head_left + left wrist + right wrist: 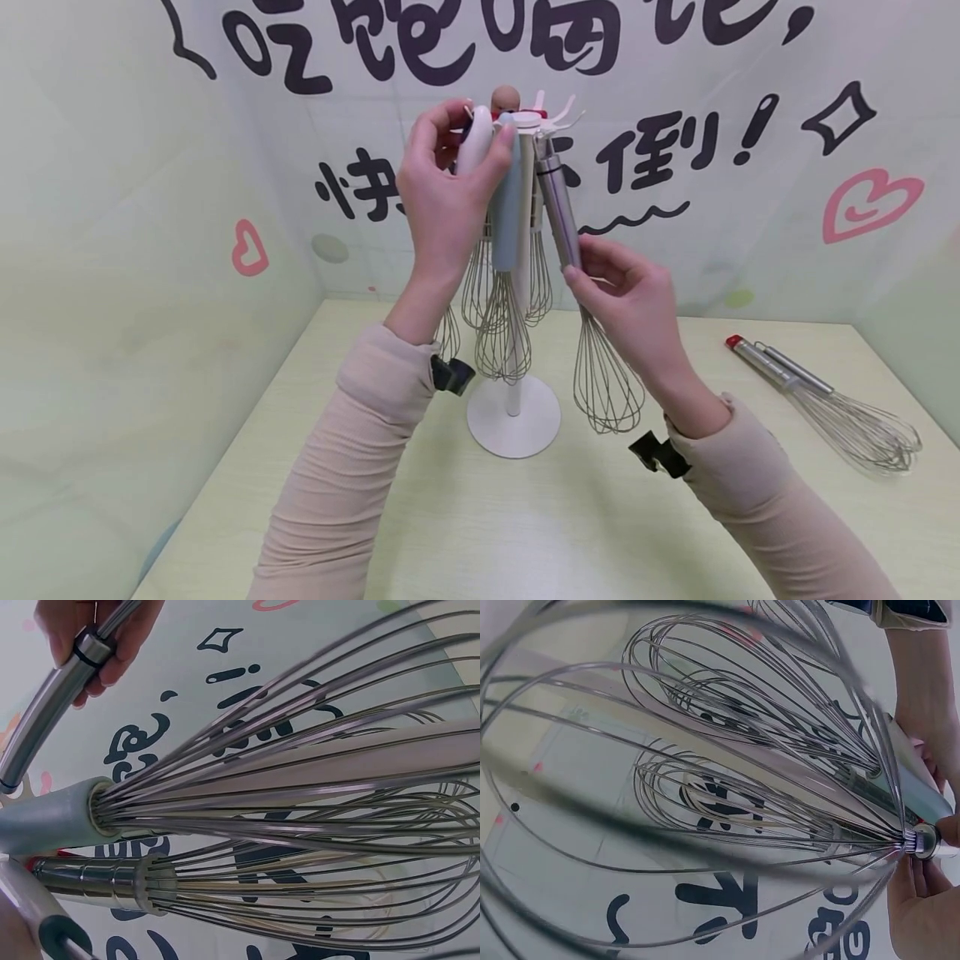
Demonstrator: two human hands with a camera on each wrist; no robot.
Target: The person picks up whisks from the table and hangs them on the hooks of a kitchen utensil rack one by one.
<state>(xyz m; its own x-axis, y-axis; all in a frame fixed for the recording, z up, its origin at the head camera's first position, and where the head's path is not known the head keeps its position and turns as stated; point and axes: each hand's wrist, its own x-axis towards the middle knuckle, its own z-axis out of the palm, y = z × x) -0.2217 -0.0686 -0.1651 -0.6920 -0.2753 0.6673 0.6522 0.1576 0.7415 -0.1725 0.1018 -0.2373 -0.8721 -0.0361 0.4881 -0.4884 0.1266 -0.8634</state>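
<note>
A white stand (528, 417) with hooks around its top holds several hanging whisks. In the head view my left hand (442, 200) grips the white handle of a whisk (474, 143) at the stand's upper left; its thumb lies against a whisk with a pale blue handle (507, 208). My right hand (633, 296) pinches the lower handle of a steel whisk (558, 204). That whisk tilts, its top close by a hook and its wire loops hanging down to the right. Whether its top is on the hook I cannot tell.
Two more steel whisks (817, 387), one red-tipped, lie on the pale table (450, 533) at the right. Behind the stand, a wooden-looking handle end (505, 98) pokes up. A printed cloth (712, 250) with large dark characters forms the back wall.
</note>
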